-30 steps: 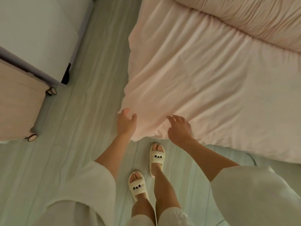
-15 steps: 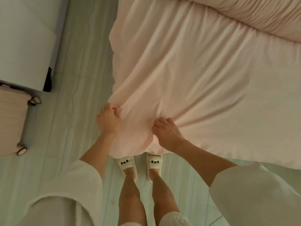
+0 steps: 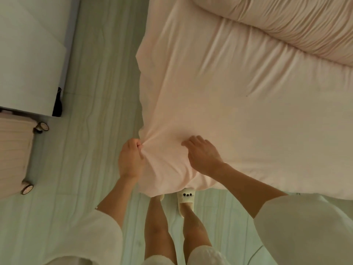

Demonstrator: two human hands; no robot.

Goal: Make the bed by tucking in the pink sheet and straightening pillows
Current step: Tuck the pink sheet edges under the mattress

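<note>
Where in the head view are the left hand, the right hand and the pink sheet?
left hand (image 3: pixel 131 162): head view, back of the hand.
right hand (image 3: pixel 202 154): head view, back of the hand.
pink sheet (image 3: pixel 219 104): head view, flat middle area.

Bed (image 3: pixel 286 178): pink sheet (image 3: pixel 219 92), bunched duvet (image 3: pixel 296 25) (perhaps pillow).

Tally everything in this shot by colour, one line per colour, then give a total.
Pink: 2 - pink sheet, bunched duvet
Cream: 1 - slipper, the other hidden by the sheet
White: 1 - cabinet
Beige: 1 - wheeled case
Total: 5
</note>
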